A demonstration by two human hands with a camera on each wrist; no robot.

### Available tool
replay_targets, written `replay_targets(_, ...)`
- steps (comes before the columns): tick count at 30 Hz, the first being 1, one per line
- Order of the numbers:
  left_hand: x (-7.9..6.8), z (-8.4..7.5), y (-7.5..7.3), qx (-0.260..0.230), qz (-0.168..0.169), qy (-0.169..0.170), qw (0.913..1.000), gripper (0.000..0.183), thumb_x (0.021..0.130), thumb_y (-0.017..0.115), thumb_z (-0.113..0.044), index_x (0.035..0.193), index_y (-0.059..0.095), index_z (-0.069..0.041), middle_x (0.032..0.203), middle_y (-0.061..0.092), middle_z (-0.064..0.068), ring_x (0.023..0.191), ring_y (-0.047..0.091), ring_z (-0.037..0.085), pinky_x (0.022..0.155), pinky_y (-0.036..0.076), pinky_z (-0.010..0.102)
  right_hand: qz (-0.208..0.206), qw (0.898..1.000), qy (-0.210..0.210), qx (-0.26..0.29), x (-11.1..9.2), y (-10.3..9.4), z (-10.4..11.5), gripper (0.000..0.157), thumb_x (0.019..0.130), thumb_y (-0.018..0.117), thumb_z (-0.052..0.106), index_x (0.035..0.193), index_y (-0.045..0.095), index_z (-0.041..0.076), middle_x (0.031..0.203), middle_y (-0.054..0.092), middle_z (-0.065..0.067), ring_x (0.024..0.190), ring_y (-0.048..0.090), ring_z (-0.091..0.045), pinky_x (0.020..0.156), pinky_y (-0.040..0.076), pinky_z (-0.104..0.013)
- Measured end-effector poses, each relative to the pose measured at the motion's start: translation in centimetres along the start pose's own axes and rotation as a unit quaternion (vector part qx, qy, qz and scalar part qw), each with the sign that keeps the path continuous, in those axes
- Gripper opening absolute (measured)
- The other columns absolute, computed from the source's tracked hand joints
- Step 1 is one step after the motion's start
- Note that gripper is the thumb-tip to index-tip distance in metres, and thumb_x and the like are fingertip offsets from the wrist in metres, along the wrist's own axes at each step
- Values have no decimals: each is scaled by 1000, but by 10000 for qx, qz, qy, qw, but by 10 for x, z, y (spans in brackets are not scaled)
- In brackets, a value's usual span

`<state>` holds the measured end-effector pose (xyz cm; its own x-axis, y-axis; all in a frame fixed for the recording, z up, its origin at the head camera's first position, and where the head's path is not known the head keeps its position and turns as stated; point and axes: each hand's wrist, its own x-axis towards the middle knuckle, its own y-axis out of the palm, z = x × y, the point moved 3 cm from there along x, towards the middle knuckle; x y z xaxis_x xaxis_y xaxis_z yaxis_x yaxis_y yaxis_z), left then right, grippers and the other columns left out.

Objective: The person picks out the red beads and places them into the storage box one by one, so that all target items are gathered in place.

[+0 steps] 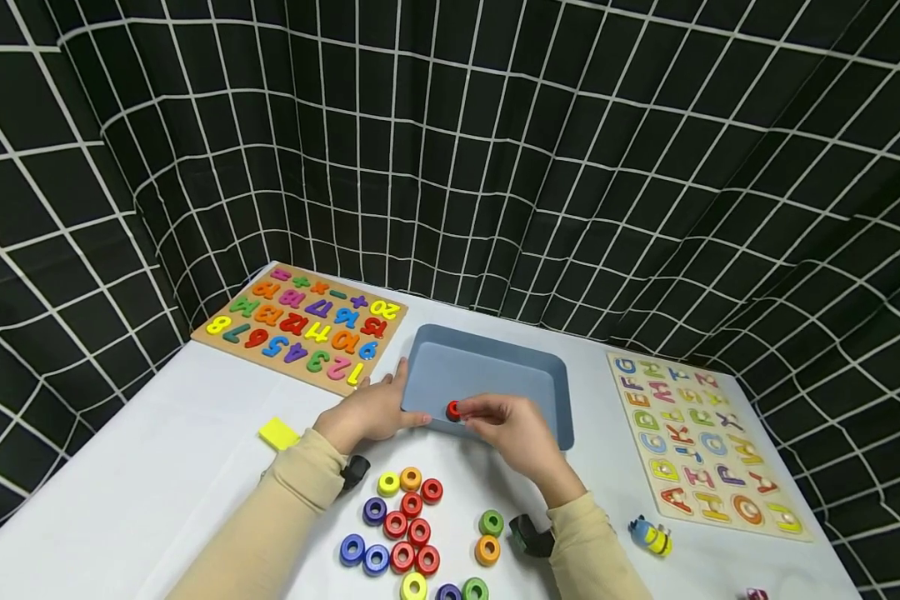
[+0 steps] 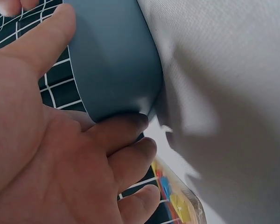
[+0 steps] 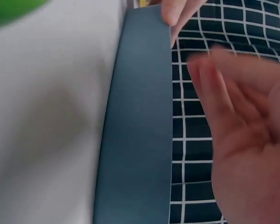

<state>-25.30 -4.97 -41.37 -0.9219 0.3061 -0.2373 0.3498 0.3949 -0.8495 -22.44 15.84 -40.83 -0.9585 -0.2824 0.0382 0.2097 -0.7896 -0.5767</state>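
Observation:
A shallow grey-blue tray lies on the white table. At its near left corner my left hand grips it, thumb over the near rim and fingers along the left side. The left wrist view has this hand close, fingers bent against the tray's outer wall. Just inside the near rim, my right hand pinches a small red ring between thumb and fingertips. In the right wrist view the right hand is above the wall, its fingertips together; the ring is hidden there.
Several coloured rings, such as a blue one and a green one, lie in front of the tray. A number board is at the left, a letter board at the right. A yellow block and a striped toy lie nearby.

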Motion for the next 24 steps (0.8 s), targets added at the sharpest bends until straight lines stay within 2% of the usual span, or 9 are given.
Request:
replay_targets(2,0,0,0,18,11,-26,10000,102,89,59,-54,154,3,1,151,33,28,143,31,38,121,10,55,628,9976,13,278,-5,4,0,21,85,70,7,106,73,9,105,74,-7,95,70,-17,77,56,-19)
replay_targets(5,1,2,1,31,10,-59,10000,102,89,59,-54,154,2,1,151,33,28,143,32,39,121,9,54,1530,9871,-29,468,-10,12,-4,24,84,71,4,107,71,7,105,73,-13,96,69,-22,79,55,-19)
replay_targets(7,1,2,1,37,2,-57,10000,103,89,59,-55,154,2,0,151,33,28,142,32,39,121,8,54,2018,9786,-113,386,-12,18,-6,26,82,74,4,108,70,7,104,72,-12,94,68,-22,79,55,-20)
replay_targets(10,1,3,1,70,-4,-39,10000,103,89,59,-56,154,1,0,151,34,28,143,32,39,121,8,54,2448,9689,-370,-43,-13,25,-7,32,78,78,9,108,69,14,103,70,-3,90,65,-17,78,54,-20)
replay_targets(14,2,2,1,87,-5,-17,10000,104,88,58,-57,154,1,0,151,35,27,143,32,38,121,9,55,2638,9604,-676,-582,-14,33,-7,37,75,82,16,108,67,20,99,66,5,85,60,-11,75,52,-20)
replay_targets(19,2,1,-1,72,7,-33,10000,104,89,58,-57,154,1,-1,152,33,27,143,30,39,120,12,56,2595,9570,-929,-908,-13,39,-6,34,74,83,22,104,66,24,93,63,5,80,55,-10,70,48,-18)
replay_targets(21,1,1,-1,79,14,-40,10000,103,89,58,-57,154,0,-1,152,33,27,143,30,40,120,13,56,2575,9574,-941,-908,-13,40,-5,31,75,83,24,102,66,25,92,62,5,79,56,-10,69,48,-18)
replay_targets(24,1,1,-1,66,11,-22,10000,103,89,58,-56,154,1,0,151,33,27,143,31,39,120,12,56,2552,9623,-793,-508,-14,37,-4,27,79,80,20,102,66,23,95,65,5,84,61,-8,76,52,-19)
